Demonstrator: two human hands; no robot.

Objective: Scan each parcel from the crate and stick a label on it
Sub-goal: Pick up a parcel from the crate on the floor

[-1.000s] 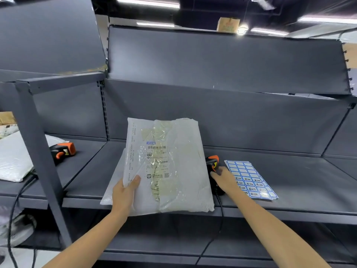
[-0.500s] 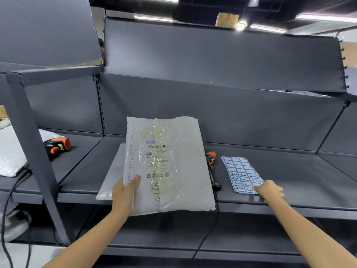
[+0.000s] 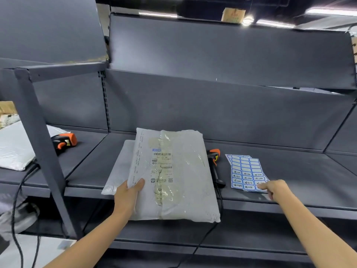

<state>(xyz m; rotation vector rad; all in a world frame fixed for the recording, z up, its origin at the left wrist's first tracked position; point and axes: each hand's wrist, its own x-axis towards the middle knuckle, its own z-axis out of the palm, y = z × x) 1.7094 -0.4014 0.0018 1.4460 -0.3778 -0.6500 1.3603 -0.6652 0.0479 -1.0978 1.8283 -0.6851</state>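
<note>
The parcel (image 3: 173,176), a white poly mailer with a taped shipping slip facing up, is held tilted over the front edge of the grey shelf (image 3: 289,167), its far end resting on a second flat white mailer (image 3: 119,169) that lies on the shelf beneath it. The left hand (image 3: 128,196) grips the parcel at its near left edge, thumb on top and fingers underneath. Judged from the sag and wrinkled film, the parcel is soft, light and somewhat slick; an edge pinch serves for tilting, but a flat palm under the middle would carry it more surely. The tape over the slip looks glossy, so a label likely sticks better on plain film. The right hand (image 3: 274,188) has curled fingers pressing at the near corner of the label sheet (image 3: 245,173), apparently picking at one sticker; whether a label is already lifted cannot be told. Count: two mailers in this bay, a third white bag (image 3: 13,149) in the left bay; two orange-and-black scanners, one (image 3: 214,161) between parcel and sheet, one (image 3: 63,141) in the left bay; label sheets appear to be two, stacked slightly offset. No crate in view.
</note>
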